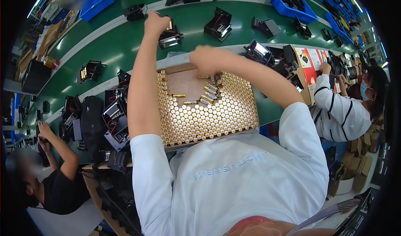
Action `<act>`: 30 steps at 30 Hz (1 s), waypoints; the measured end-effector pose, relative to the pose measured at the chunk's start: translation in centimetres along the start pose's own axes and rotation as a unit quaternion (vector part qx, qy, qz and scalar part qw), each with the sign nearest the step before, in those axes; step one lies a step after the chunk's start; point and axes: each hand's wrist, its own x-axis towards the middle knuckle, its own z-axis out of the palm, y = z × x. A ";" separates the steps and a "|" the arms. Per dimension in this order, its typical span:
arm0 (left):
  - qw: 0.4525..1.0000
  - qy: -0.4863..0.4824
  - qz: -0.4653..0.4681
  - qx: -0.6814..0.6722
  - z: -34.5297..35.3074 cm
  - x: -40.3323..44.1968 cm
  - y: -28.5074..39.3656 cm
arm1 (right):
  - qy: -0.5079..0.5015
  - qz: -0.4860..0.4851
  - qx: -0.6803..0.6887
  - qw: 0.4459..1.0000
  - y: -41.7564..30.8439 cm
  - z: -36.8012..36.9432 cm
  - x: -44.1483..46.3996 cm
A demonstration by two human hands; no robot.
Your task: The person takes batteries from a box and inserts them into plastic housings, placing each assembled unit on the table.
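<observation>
My left hand (pixel 156 24) is stretched out over the green conveyor belt, its fingers closed on the far edge of a black plastic battery case (pixel 170 40). A gold battery shows in the case beside the fingers. My right hand (pixel 204 59), smeared by motion, hangs over the far side of an open cardboard box (pixel 177 78); its fingers do not show clearly. Rows of upright batteries (pixel 209 121) fill the near part and sides of the box. Several loose batteries (pixel 208 94) lie on their sides on the brown cardboard inside.
More black cases (pixel 219 25) stand along the green belt (pixel 190 29). Cases with red wires (pixel 115 108) are piled left of the box, others (pixel 261 54) to its right. Blue bins (pixel 294 4) stand beyond. A co-worker (pixel 342 106) sits at right, another person (pixel 58 181) at left.
</observation>
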 end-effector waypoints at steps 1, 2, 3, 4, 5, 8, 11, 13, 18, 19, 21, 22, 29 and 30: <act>0.996 0.021 0.034 0.080 -0.6 -0.4 0.5 | -0.093 -0.038 -0.010 0.995 -0.9 0.4 -0.7; 0.988 0.005 0.027 0.152 -1.0 -0.8 1.3 | -0.109 -0.019 -0.012 0.994 -1.4 1.0 -1.2; 0.974 -0.011 0.019 0.223 -1.6 -1.4 2.2 | -0.126 -0.001 -0.013 0.992 -1.8 2.0 -1.6; 0.956 -0.025 0.013 0.293 -1.7 -2.0 2.8 | -0.141 0.017 -0.015 0.990 -1.9 2.8 -1.6; 0.916 0.054 0.038 0.395 -1.1 -2.7 3.4 | -0.151 0.013 -0.023 0.988 -1.7 3.5 -1.3; 0.884 0.084 0.159 0.431 0.7 -2.3 4.7 | -0.180 0.005 -0.038 0.983 -1.3 3.9 -0.4; 0.961 -0.035 0.169 0.217 3.5 -1.5 7.1 | -0.192 -0.016 -0.036 0.981 -1.9 3.1 -0.7; 0.980 -0.086 0.147 0.104 5.6 -1.5 8.9 | -0.214 -0.042 -0.057 0.974 -1.8 3.9 0.1; 0.984 -0.135 0.038 0.109 9.2 -3.6 13.3 | -0.191 -0.060 -0.012 0.980 -0.8 3.3 -0.3; 0.984 -0.094 0.077 0.131 9.4 -4.4 13.6 | -0.165 -0.057 0.032 0.984 -0.4 1.7 -1.3; 0.982 -0.087 0.090 0.142 10.3 -4.3 13.4 | -0.072 -0.028 0.115 0.990 0.5 -0.3 -3.6; 0.981 -0.082 0.094 0.147 10.4 -4.2 13.5 | -0.079 -0.012 0.126 0.989 1.3 -1.5 -4.2; 0.994 0.011 0.100 -0.043 9.9 -4.6 11.4 | 0.136 0.129 0.243 0.952 10.6 -6.8 -4.9; 0.983 -0.052 0.030 -0.172 9.8 -4.4 10.9 | 0.163 0.174 0.247 0.939 10.9 -7.7 -4.7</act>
